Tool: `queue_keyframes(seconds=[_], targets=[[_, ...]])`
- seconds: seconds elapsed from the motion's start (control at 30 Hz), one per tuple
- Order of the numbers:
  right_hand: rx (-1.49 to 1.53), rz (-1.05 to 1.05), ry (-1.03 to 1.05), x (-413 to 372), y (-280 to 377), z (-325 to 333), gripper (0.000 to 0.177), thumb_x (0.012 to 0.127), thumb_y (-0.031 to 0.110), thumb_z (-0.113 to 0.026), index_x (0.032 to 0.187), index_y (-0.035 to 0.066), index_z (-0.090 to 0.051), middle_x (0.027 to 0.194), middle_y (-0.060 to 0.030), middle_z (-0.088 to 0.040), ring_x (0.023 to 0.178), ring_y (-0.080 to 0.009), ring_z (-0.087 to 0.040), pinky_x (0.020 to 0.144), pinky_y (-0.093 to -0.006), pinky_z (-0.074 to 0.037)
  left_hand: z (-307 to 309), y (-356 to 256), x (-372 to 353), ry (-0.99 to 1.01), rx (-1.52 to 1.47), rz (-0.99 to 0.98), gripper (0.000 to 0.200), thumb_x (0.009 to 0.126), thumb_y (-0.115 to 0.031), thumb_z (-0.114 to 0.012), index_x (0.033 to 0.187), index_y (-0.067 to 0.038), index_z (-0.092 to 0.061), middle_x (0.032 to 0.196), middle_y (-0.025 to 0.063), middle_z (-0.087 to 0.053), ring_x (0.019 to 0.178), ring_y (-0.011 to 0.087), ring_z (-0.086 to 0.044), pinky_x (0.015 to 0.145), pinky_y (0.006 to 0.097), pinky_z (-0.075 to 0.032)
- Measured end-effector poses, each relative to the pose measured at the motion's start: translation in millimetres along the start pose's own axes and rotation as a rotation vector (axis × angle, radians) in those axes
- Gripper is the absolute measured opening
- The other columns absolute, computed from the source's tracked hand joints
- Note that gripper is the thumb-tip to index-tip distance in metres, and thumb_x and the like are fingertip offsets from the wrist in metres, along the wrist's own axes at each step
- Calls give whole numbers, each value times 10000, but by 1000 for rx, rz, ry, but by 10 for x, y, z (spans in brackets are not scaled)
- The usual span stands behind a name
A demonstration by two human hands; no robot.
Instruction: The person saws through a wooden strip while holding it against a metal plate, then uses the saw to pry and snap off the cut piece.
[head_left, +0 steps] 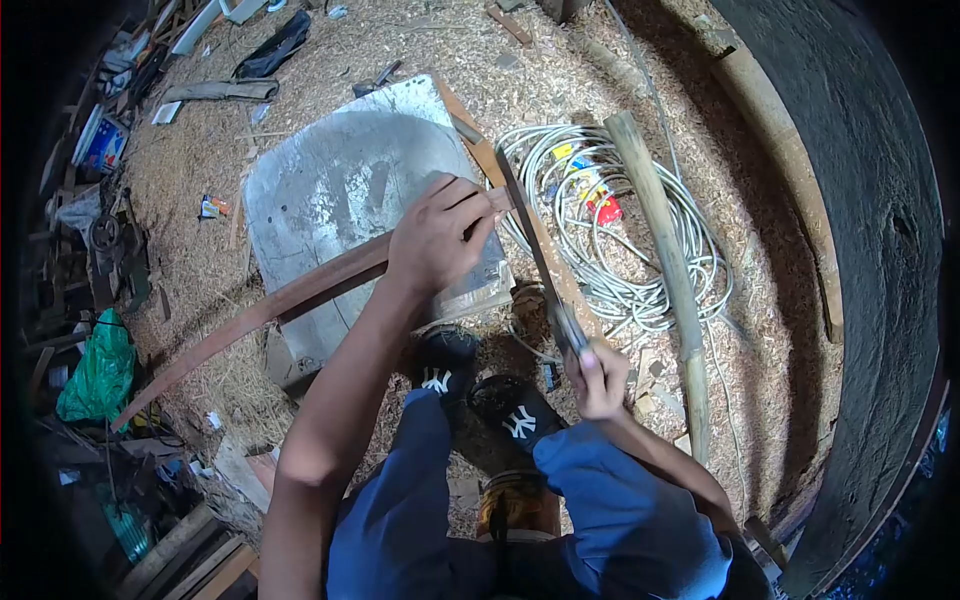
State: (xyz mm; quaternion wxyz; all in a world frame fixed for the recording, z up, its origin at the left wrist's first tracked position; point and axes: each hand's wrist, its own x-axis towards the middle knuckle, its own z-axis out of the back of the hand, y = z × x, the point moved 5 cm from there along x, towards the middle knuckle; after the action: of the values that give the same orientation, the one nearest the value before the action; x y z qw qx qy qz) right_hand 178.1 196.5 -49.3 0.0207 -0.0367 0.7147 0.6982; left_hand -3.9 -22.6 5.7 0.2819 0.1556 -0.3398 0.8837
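Observation:
My left hand (435, 235) presses down over a long reddish-brown wooden strip (270, 308), fingers closed around it near its right end. The strip lies across a worn, metal-topped block (340, 185), and its long left part sticks out past the block's edge. In my right hand (598, 380) is the handle of what looks like a hand saw (538, 245), its long dark blade seen nearly edge-on. The blade slants up and away and crosses the strip's right end, just beyond my left fingers. Its teeth cannot be made out.
Right of the block lie a coil of pale cable (640, 285) and a wooden pole (660, 230). A huge dark timber (850, 200) curves along the right side. Wood chips cover the floor (450, 40). Clutter and a green plastic bag (100, 370) are at left; my shoes (515, 410) stand below.

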Motion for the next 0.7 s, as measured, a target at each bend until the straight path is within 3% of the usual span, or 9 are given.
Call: queue_keyframes(seconds=[0.1, 0.2, 0.27, 0.37, 0.57, 0.7], targets=[[19, -68, -50, 578, 126, -197, 424, 1044, 201, -483, 657, 29, -456, 580, -22, -452, 513, -110, -402, 500, -309, -307, -27, 12, -24, 15, 7, 18, 87, 838, -109, -751, 834, -56, -682, 866, 68, -626, 878, 271, -605, 800, 378, -516], [-61, 22, -38, 435, 31, -175, 425, 1050, 212, -480, 667, 29, -463, 579, -20, -459, 509, -113, -402, 504, -308, -313, 20, 25, -4, 13, 12, 15, 76, 832, -102, -748, 838, -60, -684, 863, 67, -624, 882, 274, -602, 803, 375, -512], [-26, -48, -22, 89, -69, -55, 412, 1046, 202, -482, 675, 24, -471, 577, -20, -454, 515, -115, -403, 510, -305, -317, 22, 12, -6, 23, 10, -19, 69, 828, -98, -746, 845, -63, -688, 864, 65, -624, 881, 275, -599, 802, 375, -508], [46, 5, -14, -167, -61, 57, 477, 1090, 290, -419, 692, 28, -448, 575, -16, -442, 485, -95, -348, 489, -288, -267, 28, -21, -9, 24, 7, 17, 81, 818, -85, -762, 835, -48, -692, 884, 70, -648, 888, 271, -618, 796, 379, -519], [-22, 3, -11, 521, 75, -218, 452, 1079, 276, -433, 708, 20, -469, 590, -37, -452, 495, -86, -355, 483, -277, -265, 24, 7, 0, 9, 4, 29, 91, 823, -91, -760, 827, -43, -683, 890, 71, -657, 887, 272, -625, 798, 382, -524], [16, 5, -45, 237, -20, -141, 459, 1075, 283, -441, 692, 31, -457, 567, -24, -437, 493, -88, -358, 480, -282, -270, 2, 23, -13, 19, 5, 7, 91, 846, -109, -742, 833, -51, -672, 880, 66, -643, 884, 272, -618, 808, 380, -517]])
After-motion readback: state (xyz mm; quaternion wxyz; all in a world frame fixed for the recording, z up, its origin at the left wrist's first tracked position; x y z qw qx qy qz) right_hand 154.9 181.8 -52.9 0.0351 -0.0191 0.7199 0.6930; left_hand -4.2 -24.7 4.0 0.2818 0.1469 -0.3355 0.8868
